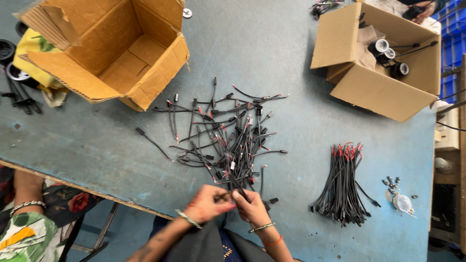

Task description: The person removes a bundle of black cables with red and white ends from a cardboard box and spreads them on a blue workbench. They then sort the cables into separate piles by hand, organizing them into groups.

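Blue-grey bench [291, 63] fills the view. At its near edge the left hand [208, 204] and right hand [251, 207] meet, fingers pinched on a short black cable [239, 187] drawn from the loose cable pile [223, 136] just beyond. A tidy cable bundle [342, 184] lies to the right. Farther off sit an empty cardboard box [111, 53] left and a parts box [383, 63] right.

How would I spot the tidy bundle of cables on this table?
Start at the open cardboard box at the table's far right corner. Nearer than it lies the bundle of black cables, all lined up, red tips together. The loose pile to its left is scattered.
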